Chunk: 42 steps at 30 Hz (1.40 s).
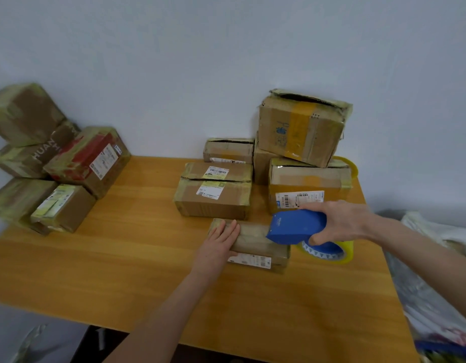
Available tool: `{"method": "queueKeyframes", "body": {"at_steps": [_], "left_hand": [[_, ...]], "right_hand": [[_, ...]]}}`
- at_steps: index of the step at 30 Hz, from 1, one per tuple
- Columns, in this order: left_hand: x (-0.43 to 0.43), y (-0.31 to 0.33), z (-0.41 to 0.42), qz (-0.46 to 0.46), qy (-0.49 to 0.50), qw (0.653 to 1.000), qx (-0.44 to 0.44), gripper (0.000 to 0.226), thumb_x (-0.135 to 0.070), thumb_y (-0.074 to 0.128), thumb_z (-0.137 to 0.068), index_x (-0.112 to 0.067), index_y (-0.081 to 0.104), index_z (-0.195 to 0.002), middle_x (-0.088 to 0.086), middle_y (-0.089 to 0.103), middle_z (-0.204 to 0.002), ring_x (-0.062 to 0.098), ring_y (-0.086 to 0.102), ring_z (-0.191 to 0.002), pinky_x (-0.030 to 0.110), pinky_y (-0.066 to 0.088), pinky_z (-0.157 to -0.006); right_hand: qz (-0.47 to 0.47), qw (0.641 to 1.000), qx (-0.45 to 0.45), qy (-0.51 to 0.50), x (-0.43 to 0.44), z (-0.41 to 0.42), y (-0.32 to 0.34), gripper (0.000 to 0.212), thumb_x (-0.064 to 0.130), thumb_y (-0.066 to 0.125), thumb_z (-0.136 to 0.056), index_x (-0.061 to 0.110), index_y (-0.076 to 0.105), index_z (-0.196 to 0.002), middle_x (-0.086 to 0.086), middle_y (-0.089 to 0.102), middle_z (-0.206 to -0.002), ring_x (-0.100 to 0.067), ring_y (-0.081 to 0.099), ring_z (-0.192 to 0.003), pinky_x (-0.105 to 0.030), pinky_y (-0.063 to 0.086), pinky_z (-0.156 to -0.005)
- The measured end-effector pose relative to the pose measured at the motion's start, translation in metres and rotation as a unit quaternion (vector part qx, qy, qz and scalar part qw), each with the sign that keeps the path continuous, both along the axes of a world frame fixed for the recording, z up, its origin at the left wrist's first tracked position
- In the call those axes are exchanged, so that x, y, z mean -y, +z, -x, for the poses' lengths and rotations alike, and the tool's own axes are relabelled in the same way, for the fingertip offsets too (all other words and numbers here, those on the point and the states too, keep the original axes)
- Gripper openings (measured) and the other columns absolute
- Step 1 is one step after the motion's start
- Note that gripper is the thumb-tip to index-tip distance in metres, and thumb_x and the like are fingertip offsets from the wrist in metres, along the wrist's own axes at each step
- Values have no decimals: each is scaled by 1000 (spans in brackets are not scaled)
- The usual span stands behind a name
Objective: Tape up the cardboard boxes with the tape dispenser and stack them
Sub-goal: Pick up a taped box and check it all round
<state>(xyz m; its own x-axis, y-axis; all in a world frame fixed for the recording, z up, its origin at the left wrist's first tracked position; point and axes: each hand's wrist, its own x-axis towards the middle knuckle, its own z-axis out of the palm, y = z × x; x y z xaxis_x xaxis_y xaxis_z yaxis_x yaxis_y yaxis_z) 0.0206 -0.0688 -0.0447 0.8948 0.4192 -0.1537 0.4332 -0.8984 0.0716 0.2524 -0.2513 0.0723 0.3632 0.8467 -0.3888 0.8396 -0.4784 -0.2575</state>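
A small flat cardboard box (255, 244) lies on the wooden table (122, 258) in front of me. My left hand (218, 244) rests flat on the box's left end with straight fingers. My right hand (342, 222) grips a blue tape dispenser (294, 226) with a yellowish tape roll (331, 251); the dispenser's front edge sits on the right part of the box top. A pile of taped boxes (56, 163) stands at the table's left edge.
Behind the small box stand several more cardboard boxes (216, 189), with a taller stack (302, 129) at the back right against the white wall. A second roll of tape (351, 166) peeks out behind that stack. Plastic bags (436, 284) lie beyond the table's right edge.
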Motion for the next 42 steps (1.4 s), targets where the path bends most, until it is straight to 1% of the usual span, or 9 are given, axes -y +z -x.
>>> {"method": "queueKeyframes", "body": {"at_steps": [4, 8, 10, 15, 23, 28, 35, 40, 42], "left_hand": [[-1, -1, -1, 9, -8, 1000, 18, 70, -36, 44, -98, -28, -1, -152, -12, -14, -153, 19, -4, -149, 25, -13, -110], [8, 4, -4, -26, -10, 1000, 0, 74, -51, 42, -96, -36, -6, -151, 2, -5, -161, 23, -6, -148, 34, -10, -115], [23, 7, -14, -46, 5, 999, -2, 79, -57, 40, -94, -30, -5, -153, 5, -5, -161, 25, -7, -148, 38, -6, -117], [48, -6, -30, -40, -38, 998, 15, 72, -50, 29, -99, -20, -16, -147, 1, -21, -156, 21, -13, -147, 33, -14, -114], [43, -16, -32, -34, -31, 999, 14, 68, -41, 34, -102, -25, -20, -141, -6, -23, -151, 14, -20, -142, 31, -16, -113], [40, -14, -31, -20, -28, 999, 24, 73, -33, 40, -102, -29, -21, -140, -11, -24, -149, 10, -23, -139, 27, -18, -109], [38, -8, -31, -4, -45, 999, 23, 64, -35, 32, -102, -25, -9, -150, -12, -21, -147, 13, -16, -144, 23, -21, -108], [36, -8, -28, 25, -48, 997, 53, 64, -34, 44, -99, -27, 7, -151, -14, -7, -151, 15, -2, -149, 22, -15, -113], [38, -6, -26, 11, -41, 998, 48, 70, -38, 46, -98, -26, 4, -152, -11, -5, -157, 15, -2, -149, 25, -13, -115]], "right_hand": [[14, 1000, 3, 4, 7, 4, -16, 73, 55, 68, -72, 43, 36, -135, 12, 55, -108, -13, 53, -92, -33, 53, -83], [20, 999, 24, 16, 8, 2, -19, 72, 53, 69, -72, 39, 35, -135, 10, 53, -104, -14, 54, -90, -31, 53, -80], [27, 999, 33, 23, 8, 1, -20, 70, 52, 69, -72, 38, 36, -132, 9, 53, -103, -15, 52, -88, -30, 52, -75], [19, 999, 31, 31, 9, 2, -23, 66, 48, 70, -74, 34, 36, -128, 6, 56, -108, -16, 54, -88, -25, 43, -67], [-5, 999, 29, 18, 15, 3, -33, 74, 62, 64, -73, 43, 30, -136, 10, 57, -118, -16, 53, -102, -36, 53, -83], [-29, 999, 6, 14, 18, 3, -28, 74, 62, 65, -72, 42, 33, -136, 13, 55, -111, -14, 54, -98, -34, 53, -82], [-8, 999, -30, -7, 50, -14, -28, 67, 50, 71, -72, 41, 37, -130, 15, 56, -108, -11, 57, -96, -33, 54, -81], [19, 998, -61, -25, 53, -8, -47, 65, 42, 72, -74, 37, 34, -127, 10, 54, -106, -15, 57, -93, -29, 51, -76], [25, 997, -61, -28, 51, -5, -52, 65, 41, 71, -75, 35, 34, -127, 9, 53, -103, -15, 56, -89, -27, 48, -71]]}}
